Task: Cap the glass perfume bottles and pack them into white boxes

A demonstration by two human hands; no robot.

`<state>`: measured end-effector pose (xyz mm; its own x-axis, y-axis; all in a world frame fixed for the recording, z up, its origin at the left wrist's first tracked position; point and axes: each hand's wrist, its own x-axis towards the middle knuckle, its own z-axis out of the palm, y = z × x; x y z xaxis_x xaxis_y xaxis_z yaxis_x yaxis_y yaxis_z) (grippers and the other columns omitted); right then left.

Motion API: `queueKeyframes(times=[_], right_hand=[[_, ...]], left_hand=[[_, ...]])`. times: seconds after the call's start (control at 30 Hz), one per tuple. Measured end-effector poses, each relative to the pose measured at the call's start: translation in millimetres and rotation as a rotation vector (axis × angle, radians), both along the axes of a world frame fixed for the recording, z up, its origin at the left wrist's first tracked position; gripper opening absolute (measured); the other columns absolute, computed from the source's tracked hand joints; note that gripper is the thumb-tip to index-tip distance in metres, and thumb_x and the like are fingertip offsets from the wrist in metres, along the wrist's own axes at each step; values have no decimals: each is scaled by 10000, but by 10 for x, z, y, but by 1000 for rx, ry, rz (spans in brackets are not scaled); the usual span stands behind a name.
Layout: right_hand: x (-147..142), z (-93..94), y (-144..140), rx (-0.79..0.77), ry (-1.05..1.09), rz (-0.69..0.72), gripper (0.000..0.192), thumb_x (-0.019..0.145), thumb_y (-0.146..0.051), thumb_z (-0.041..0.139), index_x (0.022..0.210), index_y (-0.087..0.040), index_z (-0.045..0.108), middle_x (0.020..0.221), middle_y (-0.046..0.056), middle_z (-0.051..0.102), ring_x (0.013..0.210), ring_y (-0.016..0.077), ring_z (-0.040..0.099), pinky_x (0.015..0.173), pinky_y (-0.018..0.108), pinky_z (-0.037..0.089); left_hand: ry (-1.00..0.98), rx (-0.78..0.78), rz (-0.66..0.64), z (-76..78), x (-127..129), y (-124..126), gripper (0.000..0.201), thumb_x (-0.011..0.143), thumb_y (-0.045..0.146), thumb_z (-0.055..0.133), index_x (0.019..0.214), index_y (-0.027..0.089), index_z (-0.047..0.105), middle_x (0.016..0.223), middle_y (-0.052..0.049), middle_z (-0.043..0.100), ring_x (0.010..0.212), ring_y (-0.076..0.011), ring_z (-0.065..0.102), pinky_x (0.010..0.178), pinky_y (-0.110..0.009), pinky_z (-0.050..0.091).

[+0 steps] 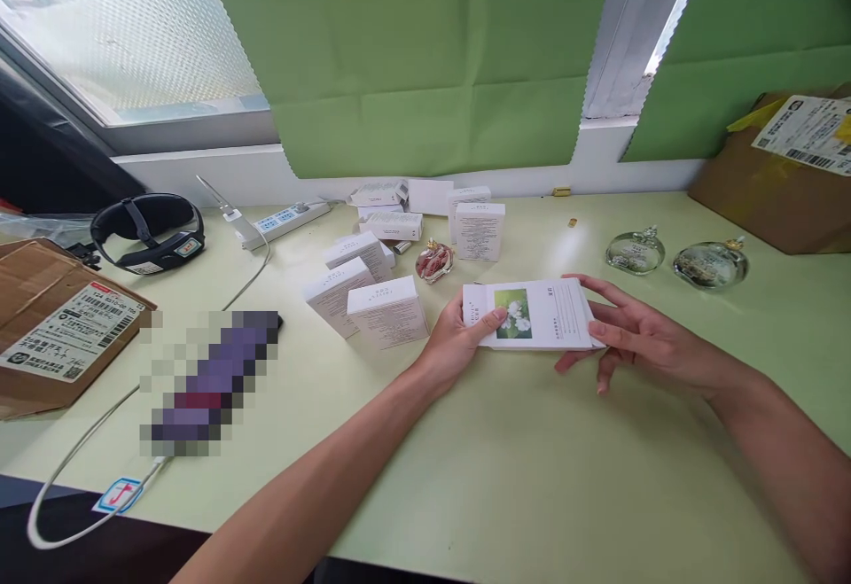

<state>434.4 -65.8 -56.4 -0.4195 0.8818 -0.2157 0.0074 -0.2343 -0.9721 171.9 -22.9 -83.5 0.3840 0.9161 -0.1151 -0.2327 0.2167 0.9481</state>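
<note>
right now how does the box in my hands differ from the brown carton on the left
The box is white; the carton is brown. The left hand and right hand hold the box, while the carton rests on the table. The box shows a flower picture; the carton bears a white label. Both carry printed text.

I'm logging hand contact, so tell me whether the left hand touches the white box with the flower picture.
Touching. The head view shows the left hand holding the white box by one end, its thumb overlapping the flower picture.
</note>
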Motion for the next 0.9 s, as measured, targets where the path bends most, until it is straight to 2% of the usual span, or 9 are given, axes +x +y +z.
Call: queueKeyframes(times=[0.13, 0.27, 0.4, 0.57, 0.67, 0.8, 0.9], right_hand=[[-35, -24, 11, 55, -1, -2, 689, 946, -451, 615, 1530, -467, 249, 1549, 105, 443, 910, 278, 742, 606, 394, 646], [-54, -75, 16, 79, 17, -17, 685, 941, -459, 623, 1514, -494, 249, 1476, 94, 497, 794, 214, 732, 614, 400, 636], [-101, -113, 19, 115, 63, -20, 706, 936, -453, 635, 1513, -498, 230, 1312, 75, 583, 701, 175, 707, 576, 371, 613], [-186, -157, 30, 127, 74, -20, 821, 889, -473, 697, 1538, -462, 194, 971, 5, 648, 639, 160, 667, 548, 332, 586], [-189, -196, 42, 107, 99, 36, 838, 839, -520, 736, 1525, -437, 263, 960, 12, 649, 694, 173, 666, 562, 318, 583], [-156, -203, 46, 47, 150, 37, 687, 928, -632, 531, 1536, -426, 286, 956, 39, 660, 753, 207, 686, 561, 326, 585], [-151, -180, 41, 19, 140, -14, 592, 975, -604, 457, 1522, -424, 324, 938, 34, 666, 730, 206, 685, 543, 327, 582]], left_hand=[[9, 13, 13, -3, 9, -5, 502, 769, 437, 821, 1146, 191, 599, 1184, -109, 711, 1064, -257, 675, 937, -406, 516], [16, 12, 17, -3, 6, -6, 500, 772, 437, 819, 1147, 193, 596, 1182, -105, 710, 1058, -254, 676, 930, -397, 515], [21, 16, 6, -19, -1, -3, 484, 788, 424, 808, 1155, 196, 591, 1196, -106, 704, 1064, -252, 674, 941, -403, 512], [15, 41, 4, -37, -1, 1, 469, 797, 428, 796, 1156, 202, 596, 1187, -99, 708, 1059, -251, 674, 938, -400, 509], [12, 45, 6, -14, 3, -6, 466, 788, 436, 801, 1139, 204, 602, 1162, -90, 715, 1034, -243, 678, 922, -382, 509], [12, 38, -9, 28, 14, -27, 445, 784, 426, 807, 1115, 210, 603, 1112, -71, 723, 993, -229, 682, 889, -359, 515], [28, 53, -9, 39, 21, -37, 425, 792, 416, 802, 1105, 209, 602, 1092, -63, 721, 978, -222, 680, 874, -348, 517]])
